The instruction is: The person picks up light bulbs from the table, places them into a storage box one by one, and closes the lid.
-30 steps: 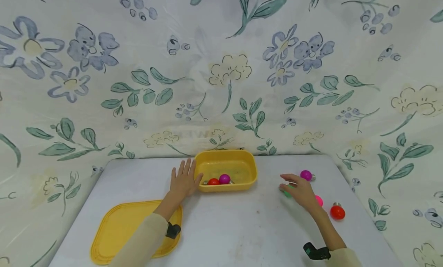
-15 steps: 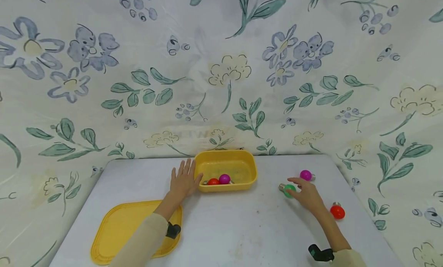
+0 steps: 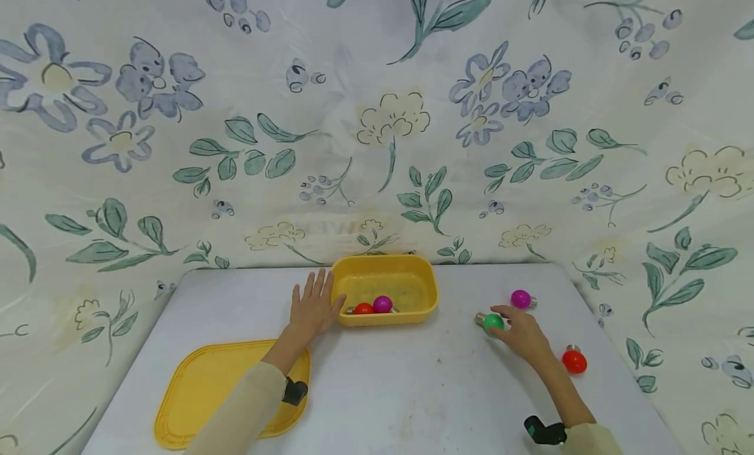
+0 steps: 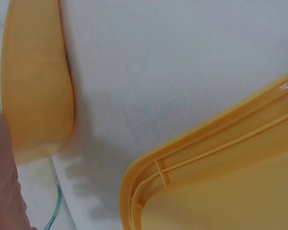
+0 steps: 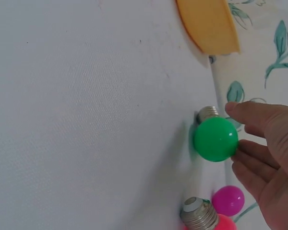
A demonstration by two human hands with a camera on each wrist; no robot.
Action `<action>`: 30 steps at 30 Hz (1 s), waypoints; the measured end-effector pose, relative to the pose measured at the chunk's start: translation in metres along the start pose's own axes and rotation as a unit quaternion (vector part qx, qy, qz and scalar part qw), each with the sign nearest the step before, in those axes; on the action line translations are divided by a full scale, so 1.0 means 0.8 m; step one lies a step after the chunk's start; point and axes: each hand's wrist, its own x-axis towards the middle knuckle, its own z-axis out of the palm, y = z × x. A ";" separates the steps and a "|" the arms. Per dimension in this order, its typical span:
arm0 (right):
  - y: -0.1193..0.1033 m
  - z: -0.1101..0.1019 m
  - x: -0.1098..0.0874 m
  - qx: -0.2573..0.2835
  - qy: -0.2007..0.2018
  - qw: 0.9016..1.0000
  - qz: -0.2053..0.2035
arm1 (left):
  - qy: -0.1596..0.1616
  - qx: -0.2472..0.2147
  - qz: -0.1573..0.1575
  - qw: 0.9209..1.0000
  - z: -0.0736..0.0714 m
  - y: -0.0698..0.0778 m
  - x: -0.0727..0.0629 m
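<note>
My left hand [image 3: 312, 311] lies with straight, spread fingers against the left side of a yellow plastic bin [image 3: 385, 319]. In the left wrist view, part of that hand [image 4: 7, 177] shows beside the bin's wall [image 4: 36, 81]. A red light bulb [image 3: 363, 309] and a purple light bulb [image 3: 382, 304] lie inside the bin. My right hand [image 3: 524, 334] is at a green light bulb [image 5: 216, 139], which lies on its side with its metal base pointing left. The thumb and fingers are loosely parted, fingertips right at the round glass.
Right of the bin lie another purple bulb [image 3: 521, 299] and a red bulb [image 3: 574, 361]. A pink bulb [image 5: 223, 223], mostly hidden by the right hand in the head view, is close by. A shallow yellow tray [image 3: 177, 402] sits under my left forearm. Floral cloth [image 3: 389, 180] hangs behind the table.
My right hand has drawn back to the right from over the green bulb, which now shows more fully. The pink bulb has become almost covered by the hand. My left hand stays in place.
</note>
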 end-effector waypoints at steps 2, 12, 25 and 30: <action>0.001 0.001 0.000 -0.001 -0.001 1.000 0.001 | 0.000 0.002 -0.001 1.000 0.000 0.000 0.001; 0.011 0.005 0.003 -0.017 -0.001 1.000 0.011 | 0.004 0.000 0.000 1.000 0.003 -0.002 0.003; 0.015 0.011 0.005 -0.024 0.001 1.000 0.008 | 0.003 0.000 0.001 1.000 0.003 -0.001 0.000; 0.014 0.009 0.005 -0.017 0.008 1.000 0.001 | 0.005 0.001 0.001 1.000 0.003 -0.001 0.000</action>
